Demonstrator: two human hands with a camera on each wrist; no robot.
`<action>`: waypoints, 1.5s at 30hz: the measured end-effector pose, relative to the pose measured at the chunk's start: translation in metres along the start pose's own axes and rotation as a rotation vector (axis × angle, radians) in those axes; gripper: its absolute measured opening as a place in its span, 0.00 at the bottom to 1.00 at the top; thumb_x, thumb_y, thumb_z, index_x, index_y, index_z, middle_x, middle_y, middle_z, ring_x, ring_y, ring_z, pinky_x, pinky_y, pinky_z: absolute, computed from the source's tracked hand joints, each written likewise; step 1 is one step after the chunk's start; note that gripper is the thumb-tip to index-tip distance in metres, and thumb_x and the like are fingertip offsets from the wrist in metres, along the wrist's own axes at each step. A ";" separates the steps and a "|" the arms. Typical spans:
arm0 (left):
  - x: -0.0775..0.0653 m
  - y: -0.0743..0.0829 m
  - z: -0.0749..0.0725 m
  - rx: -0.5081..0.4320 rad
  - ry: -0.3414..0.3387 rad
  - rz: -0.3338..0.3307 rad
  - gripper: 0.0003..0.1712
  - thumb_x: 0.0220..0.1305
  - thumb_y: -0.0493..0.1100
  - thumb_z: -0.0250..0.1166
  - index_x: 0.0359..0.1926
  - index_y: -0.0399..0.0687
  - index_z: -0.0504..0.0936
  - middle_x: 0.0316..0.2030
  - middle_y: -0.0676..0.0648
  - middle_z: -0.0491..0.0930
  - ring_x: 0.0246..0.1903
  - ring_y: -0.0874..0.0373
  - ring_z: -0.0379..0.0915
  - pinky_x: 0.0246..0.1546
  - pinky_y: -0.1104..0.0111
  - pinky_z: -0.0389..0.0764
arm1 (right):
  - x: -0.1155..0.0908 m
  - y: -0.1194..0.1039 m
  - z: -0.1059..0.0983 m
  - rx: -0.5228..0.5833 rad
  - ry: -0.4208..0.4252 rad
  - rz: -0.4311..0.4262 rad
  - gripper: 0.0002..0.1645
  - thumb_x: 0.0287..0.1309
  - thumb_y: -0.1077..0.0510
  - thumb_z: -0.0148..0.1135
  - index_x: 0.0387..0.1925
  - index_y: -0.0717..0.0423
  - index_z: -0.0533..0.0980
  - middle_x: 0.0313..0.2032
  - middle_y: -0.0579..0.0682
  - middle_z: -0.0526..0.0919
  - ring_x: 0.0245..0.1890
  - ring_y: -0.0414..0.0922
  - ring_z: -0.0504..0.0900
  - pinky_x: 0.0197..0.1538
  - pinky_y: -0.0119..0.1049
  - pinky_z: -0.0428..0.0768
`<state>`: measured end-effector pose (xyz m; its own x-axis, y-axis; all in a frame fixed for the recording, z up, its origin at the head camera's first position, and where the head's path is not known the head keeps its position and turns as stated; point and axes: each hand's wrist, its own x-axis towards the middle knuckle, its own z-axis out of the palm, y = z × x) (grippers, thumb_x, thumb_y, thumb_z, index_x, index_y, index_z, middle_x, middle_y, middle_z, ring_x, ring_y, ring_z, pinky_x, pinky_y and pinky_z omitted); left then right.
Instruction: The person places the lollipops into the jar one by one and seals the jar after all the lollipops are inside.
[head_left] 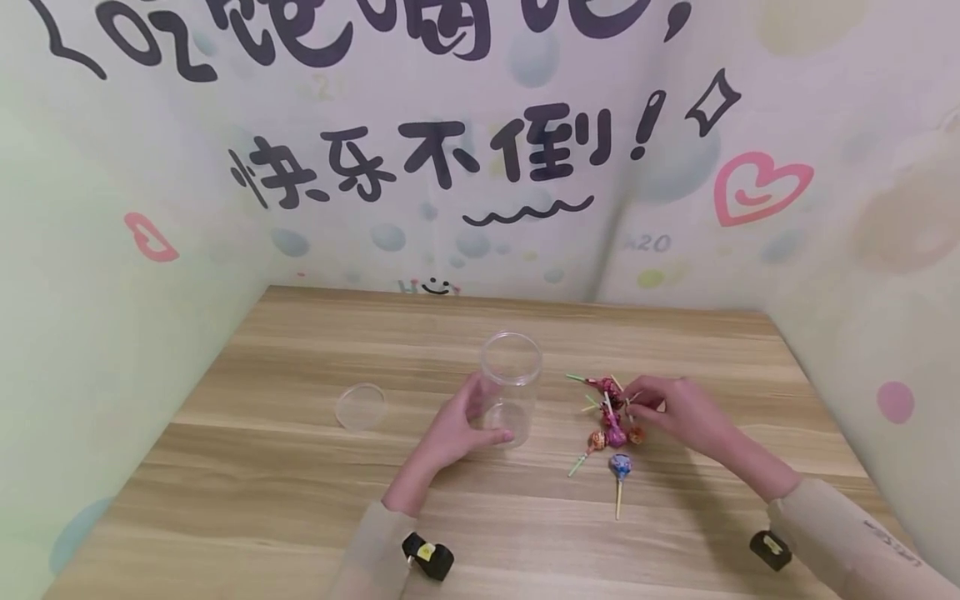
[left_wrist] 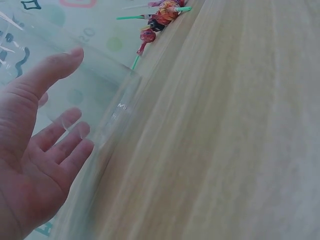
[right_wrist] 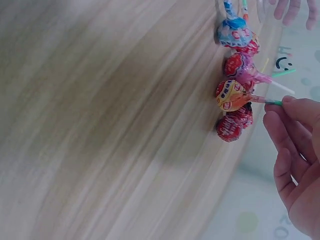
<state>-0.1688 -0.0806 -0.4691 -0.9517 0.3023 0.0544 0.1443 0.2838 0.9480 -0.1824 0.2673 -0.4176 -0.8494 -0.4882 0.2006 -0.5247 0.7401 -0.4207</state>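
A tall clear plastic jar stands upright and uncovered on the table. My left hand holds it from the left side, thumb in front and fingers behind. Over to the right, my right hand pinches the green stick of an orange-and-yellow lollipop between thumb and fingertips. That lollipop's head hangs low beside the other lollipops; whether it touches the table I cannot tell. Several wrapped lollipops lie bunched there, among them a purple one and an orange one. A blue lollipop lies nearer me, its stick pointing towards me.
Left of the jar, a round clear lid lies flat on the wood-grain table. Behind the table rises a printed wall, with side walls at left and right. Each wrist carries a small black device.
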 end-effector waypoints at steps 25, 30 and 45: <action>0.002 -0.002 -0.004 -0.058 -0.054 -0.036 0.54 0.49 0.41 0.78 0.74 0.52 0.58 0.70 0.43 0.67 0.68 0.41 0.67 0.70 0.49 0.68 | 0.068 -0.054 -0.077 0.011 0.112 -0.144 0.04 0.56 0.63 0.70 0.34 0.53 0.83 0.28 0.45 0.89 0.24 0.30 0.79 0.27 0.25 0.79; 0.001 -0.003 -0.004 -0.074 -0.049 -0.059 0.54 0.48 0.41 0.79 0.74 0.55 0.60 0.71 0.46 0.67 0.69 0.43 0.65 0.72 0.50 0.67 | 0.080 -0.068 -0.088 0.017 0.099 -0.138 0.05 0.56 0.62 0.71 0.36 0.53 0.83 0.29 0.45 0.89 0.25 0.32 0.80 0.28 0.24 0.79; 0.002 -0.006 -0.005 -0.121 -0.073 -0.047 0.54 0.50 0.38 0.77 0.75 0.50 0.58 0.71 0.44 0.67 0.70 0.43 0.65 0.72 0.50 0.66 | 0.115 -0.120 -0.118 0.086 0.134 -0.174 0.07 0.55 0.62 0.71 0.38 0.53 0.84 0.31 0.47 0.90 0.25 0.37 0.83 0.28 0.26 0.80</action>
<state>-0.1728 -0.0858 -0.4729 -0.9338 0.3577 -0.0101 0.0616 0.1885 0.9801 -0.2234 0.1768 -0.2396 -0.7496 -0.5348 0.3899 -0.6618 0.6055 -0.4420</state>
